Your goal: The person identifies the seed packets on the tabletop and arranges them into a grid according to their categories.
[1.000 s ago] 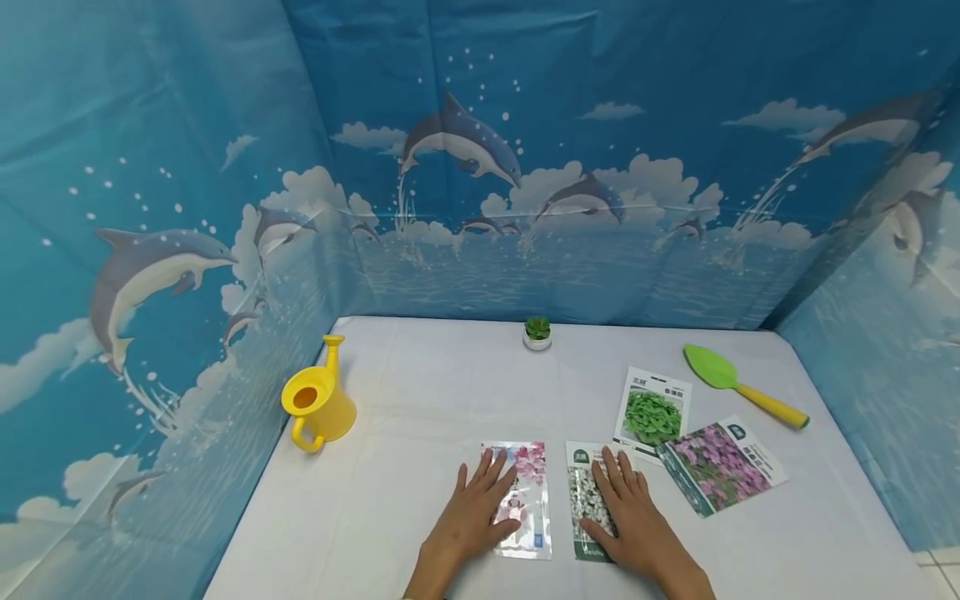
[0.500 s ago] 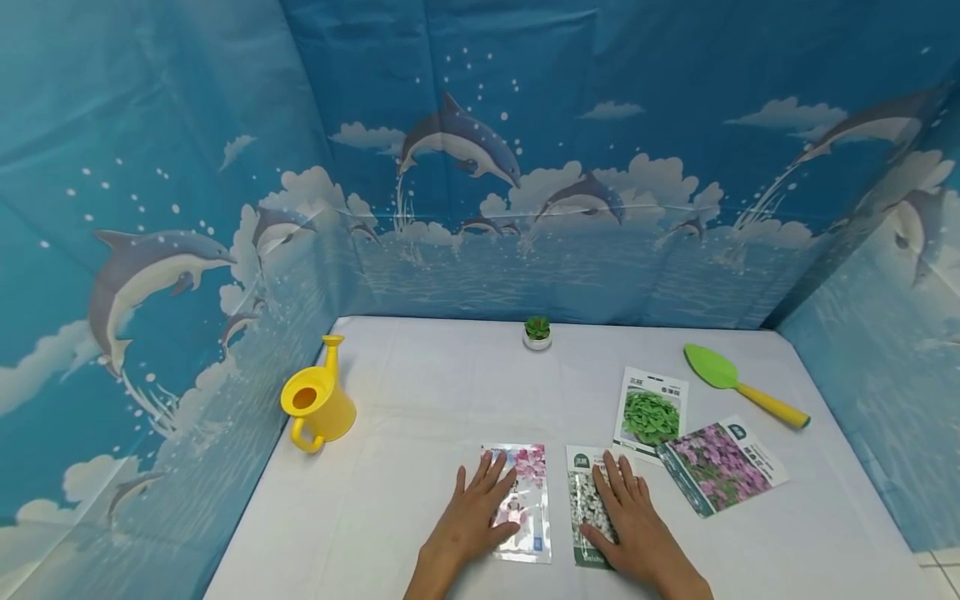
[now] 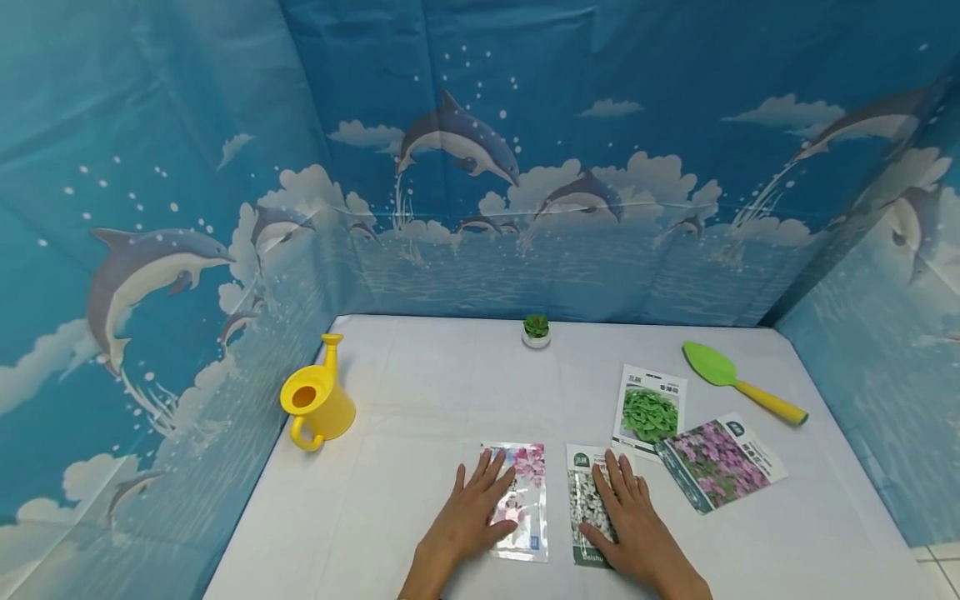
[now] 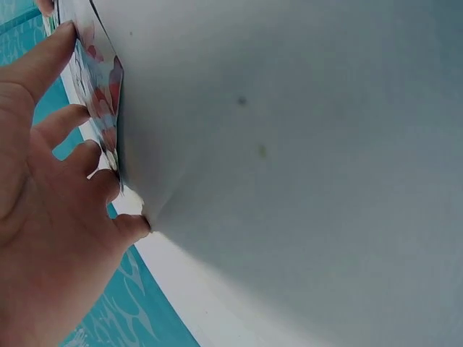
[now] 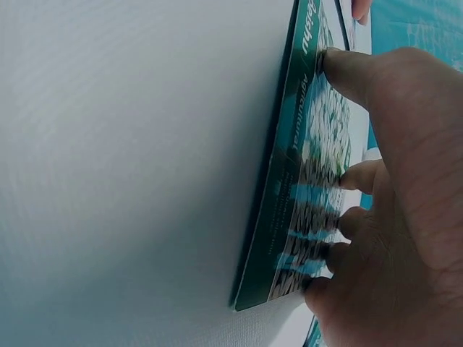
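Observation:
Two seed packets lie side by side near the front of the white table. My left hand [image 3: 467,514] rests with spread fingers on the left edge of the pink-flower seed packet [image 3: 531,508]; its fingertips touch the packet in the left wrist view. On the white-flower seed packet [image 3: 585,487] rests my right hand [image 3: 633,525], fingers extended, covering its right part. The right wrist view shows the green lower border of this seed packet [image 5: 271,217], with thumb and fingertips pressing on its face. Neither hand is curled round anything.
Right of the hands lie a green-leaf seed packet [image 3: 651,412] and, touching its corner, a purple-flower seed packet [image 3: 722,462]. Behind them is a green trowel [image 3: 712,367] with a yellow handle. A yellow watering can [image 3: 330,404] stands left; a small potted succulent [image 3: 536,332] stands at the back.
Both hands stay on their packets, almost still. The white-flower packet and the pink one have shifted only very slightly in view.

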`<state>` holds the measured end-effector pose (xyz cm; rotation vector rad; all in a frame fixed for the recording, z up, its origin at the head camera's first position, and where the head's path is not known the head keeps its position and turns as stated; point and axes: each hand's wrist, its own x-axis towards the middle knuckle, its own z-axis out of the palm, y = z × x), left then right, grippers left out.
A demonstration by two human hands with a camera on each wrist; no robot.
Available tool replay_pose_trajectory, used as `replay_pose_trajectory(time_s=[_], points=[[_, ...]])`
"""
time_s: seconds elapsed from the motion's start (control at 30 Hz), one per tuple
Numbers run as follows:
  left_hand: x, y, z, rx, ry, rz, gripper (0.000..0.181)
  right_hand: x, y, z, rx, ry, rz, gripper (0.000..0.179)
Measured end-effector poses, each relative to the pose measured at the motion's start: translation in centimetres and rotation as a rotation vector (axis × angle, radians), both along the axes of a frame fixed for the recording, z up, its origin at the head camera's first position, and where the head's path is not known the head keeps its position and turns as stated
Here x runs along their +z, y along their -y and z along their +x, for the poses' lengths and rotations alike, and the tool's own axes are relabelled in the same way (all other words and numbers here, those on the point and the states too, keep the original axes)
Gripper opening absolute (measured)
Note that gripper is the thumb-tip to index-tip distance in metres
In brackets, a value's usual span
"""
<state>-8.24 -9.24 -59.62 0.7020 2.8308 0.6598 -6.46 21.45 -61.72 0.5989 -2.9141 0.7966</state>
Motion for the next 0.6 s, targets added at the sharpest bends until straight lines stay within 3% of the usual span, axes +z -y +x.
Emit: replay_pose_trajectory(time_s=[0.2,0.5,0.6], points=[[-0.18,0.34,-0.08,-0.014,-0.009,-0.010,0.079,-0.21,-0.03,0.15,0.003,-0.034,-0.005,0.088],[0.18,0.40,-0.16,-0.028,0.011,0.039,0.073,0.28,0.08,-0.08,-0.032,0.086,-0.031,0.090],[0.58,0.14,-0.36,-0.025,0.007,0.044,0.073,0.50,0.20,-0.19,-0.042,0.091,-0.040,0.089]])
